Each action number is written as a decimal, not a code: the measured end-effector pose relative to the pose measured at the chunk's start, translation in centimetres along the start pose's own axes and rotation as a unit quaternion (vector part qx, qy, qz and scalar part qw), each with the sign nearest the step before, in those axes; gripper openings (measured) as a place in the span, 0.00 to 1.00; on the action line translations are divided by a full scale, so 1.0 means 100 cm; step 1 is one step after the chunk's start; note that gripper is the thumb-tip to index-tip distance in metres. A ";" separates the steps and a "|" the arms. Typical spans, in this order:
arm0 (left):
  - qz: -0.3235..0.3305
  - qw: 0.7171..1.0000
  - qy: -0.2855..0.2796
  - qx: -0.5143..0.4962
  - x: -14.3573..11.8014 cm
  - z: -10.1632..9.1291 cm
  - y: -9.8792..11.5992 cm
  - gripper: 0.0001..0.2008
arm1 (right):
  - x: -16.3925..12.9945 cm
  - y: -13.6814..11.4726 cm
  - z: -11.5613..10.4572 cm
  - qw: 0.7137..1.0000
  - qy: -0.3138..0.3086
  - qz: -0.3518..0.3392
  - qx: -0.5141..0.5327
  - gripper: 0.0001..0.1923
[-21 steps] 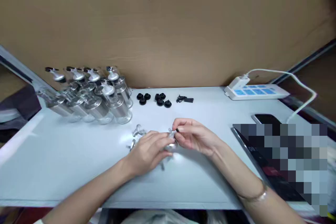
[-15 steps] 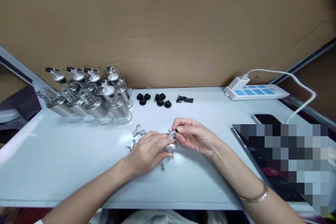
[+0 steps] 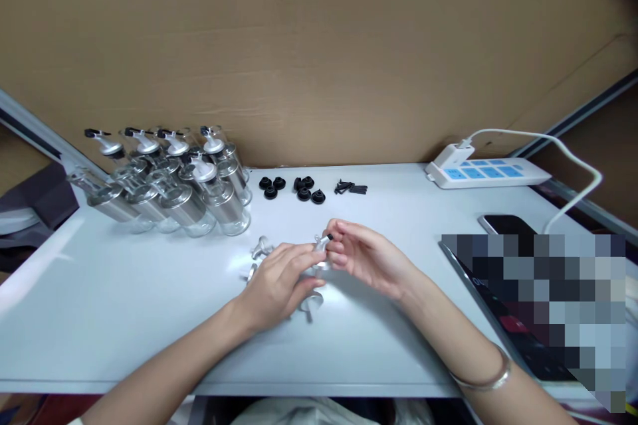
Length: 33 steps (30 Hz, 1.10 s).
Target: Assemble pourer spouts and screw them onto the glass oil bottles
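Head view, desk (image 3: 124, 305) centre: left hand (image 3: 279, 285) pinched shut on a small silver spout cap (image 3: 319, 247), raised just off the surface, presumably for steadiness; right hand (image 3: 366, 259) narrowed at the fingertips around a tiny black plug (image 3: 329, 238) at the cap's tip. Loose silver caps (image 3: 259, 249) just left, perhaps three or four, partly hidden, kept within reach; far left, about ten glass dispenser bottles (image 3: 199, 196) clustered; far centre, seven black washers (image 3: 299, 189) in two groups, beside a small heap of black plugs (image 3: 351, 188), uncountable.

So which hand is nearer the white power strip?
Right. The right hand lies left of and nearer the camera than the power strip; the left hand is farther left still.
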<state>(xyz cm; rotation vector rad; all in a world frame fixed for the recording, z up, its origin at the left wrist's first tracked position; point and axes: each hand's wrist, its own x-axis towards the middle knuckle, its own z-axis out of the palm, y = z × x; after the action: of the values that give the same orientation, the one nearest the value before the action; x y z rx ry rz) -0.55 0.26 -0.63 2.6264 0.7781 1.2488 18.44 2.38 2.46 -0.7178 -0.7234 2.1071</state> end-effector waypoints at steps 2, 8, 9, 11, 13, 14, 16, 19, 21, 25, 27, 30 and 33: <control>0.001 1.000 0.002 0.008 0.000 0.000 0.000 0.16 | 0.001 0.001 -0.001 0.999 -0.017 0.009 0.033 0.13; -0.001 1.000 -0.016 0.012 0.003 -0.002 0.001 0.16 | 0.000 0.000 -0.002 1.000 -0.022 0.003 0.011 0.12; -0.003 1.000 -0.021 0.013 0.004 -0.003 0.001 0.16 | 0.000 0.000 -0.002 1.000 -0.021 0.000 -0.003 0.13; -0.003 0.999 -0.028 0.017 0.006 -0.004 0.002 0.15 | 0.000 0.000 -0.001 0.999 -0.018 -0.005 -0.037 0.14; 0.001 0.999 -0.036 0.024 0.007 -0.005 0.002 0.14 | 0.000 0.000 -0.001 0.998 -0.010 -0.005 -0.069 0.14; 0.002 0.999 -0.042 0.028 0.008 -0.005 0.002 0.13 | 0.000 0.000 -0.001 0.997 -0.001 -0.003 -0.082 0.14; 0.000 0.998 -0.055 0.034 0.008 -0.005 0.002 0.12 | 0.001 0.000 -0.002 0.994 0.023 -0.001 -0.110 0.15; -0.017 0.996 -0.081 0.030 0.009 -0.004 0.000 0.12 | 0.004 0.002 -0.004 0.985 0.056 -0.009 -0.165 0.16; -0.033 0.994 -0.098 0.022 0.008 -0.003 -0.001 0.12 | 0.005 0.003 -0.005 0.977 0.065 -0.021 -0.201 0.17; -0.062 0.992 -0.110 0.003 0.005 -0.001 -0.003 0.19 | 0.004 0.003 -0.004 0.972 0.066 -0.054 -0.220 0.18; -0.069 0.993 -0.093 -0.019 0.005 -0.001 -0.005 0.25 | 0.003 0.001 -0.002 0.972 0.070 -0.071 -0.211 0.18; -0.103 0.993 -0.035 -0.054 0.010 0.000 -0.013 0.24 | 0.001 -0.002 -0.002 0.972 0.080 -0.093 -0.199 0.17; -0.180 0.982 -0.030 -0.058 0.028 0.002 -0.030 0.17 | 0.000 -0.005 -0.002 0.973 0.087 -0.108 -0.187 0.16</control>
<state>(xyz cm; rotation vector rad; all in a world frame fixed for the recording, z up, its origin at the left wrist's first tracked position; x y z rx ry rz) -0.15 4.29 0.19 2.2874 1.0747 1.0734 18.81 2.69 2.68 -0.9654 -1.0626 1.7042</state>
